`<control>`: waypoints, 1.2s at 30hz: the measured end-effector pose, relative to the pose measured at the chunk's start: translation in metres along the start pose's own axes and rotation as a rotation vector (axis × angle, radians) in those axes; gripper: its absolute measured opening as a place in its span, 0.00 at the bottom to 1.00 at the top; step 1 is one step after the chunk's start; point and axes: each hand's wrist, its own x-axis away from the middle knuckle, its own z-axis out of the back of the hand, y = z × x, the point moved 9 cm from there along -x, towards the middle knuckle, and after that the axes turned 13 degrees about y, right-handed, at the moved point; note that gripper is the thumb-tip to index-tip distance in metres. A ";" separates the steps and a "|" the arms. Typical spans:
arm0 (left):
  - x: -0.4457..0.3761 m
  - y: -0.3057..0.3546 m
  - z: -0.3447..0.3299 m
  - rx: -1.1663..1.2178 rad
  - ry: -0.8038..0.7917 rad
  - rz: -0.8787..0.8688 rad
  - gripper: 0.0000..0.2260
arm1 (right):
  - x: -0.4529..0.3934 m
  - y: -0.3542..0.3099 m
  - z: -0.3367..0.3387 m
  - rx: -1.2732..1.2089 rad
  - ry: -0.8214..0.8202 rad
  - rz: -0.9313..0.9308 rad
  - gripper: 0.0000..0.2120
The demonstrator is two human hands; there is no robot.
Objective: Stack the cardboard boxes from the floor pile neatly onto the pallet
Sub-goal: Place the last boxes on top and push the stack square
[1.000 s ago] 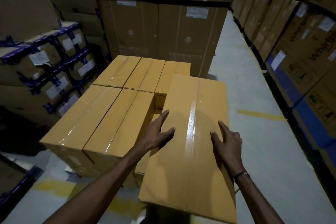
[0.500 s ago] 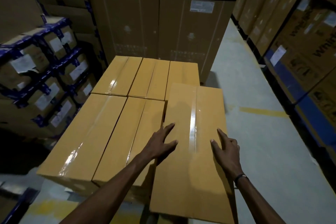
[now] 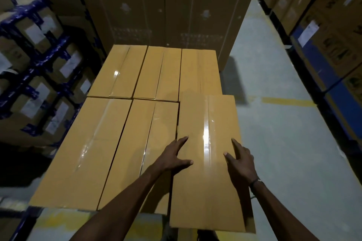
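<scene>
A person leans over a low stack of long tan cardboard boxes, seen from their own head height in dim warehouse light. Both bare hands lie flat on the top of the nearest box (image 3: pixel 207 164), which sits at the front right corner of the stack. The left hand (image 3: pixel 173 157) rests near that box's left edge, fingers straight and spread, thumb stretched out to the right. The right hand (image 3: pixel 240 160) rests near the right edge, fingers straight and slightly apart, with a dark band (image 3: pixel 254 182) on the wrist. A shiny strip of clear tape (image 3: pixel 206 139) runs down the box between the two hands.

This box sticks out toward the viewer past the front of its neighbours, and its far end overlaps the box behind it, so it looks a little raised; whether it lies fully flat is hard to tell. Five other boxes (image 3: pixel 119 141) fill the layer, two beside it and three behind. The pallet beneath is hidden by the boxes.

Tall brown cartons (image 3: pixel 166 6) stand directly behind the stack, their tops cut off by the frame. To the left, smaller cartons bound with blue strapping (image 3: pixel 37 64) blur into shadow. To the right lies grey floor (image 3: pixel 274 123) with a yellow line (image 3: pixel 288 101), and more cartons whose printed lettering is too cropped to read.
</scene>
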 end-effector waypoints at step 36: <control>-0.040 -0.066 -0.047 -0.207 -0.023 0.186 0.45 | -0.044 0.056 -0.093 0.054 -0.209 -0.013 0.40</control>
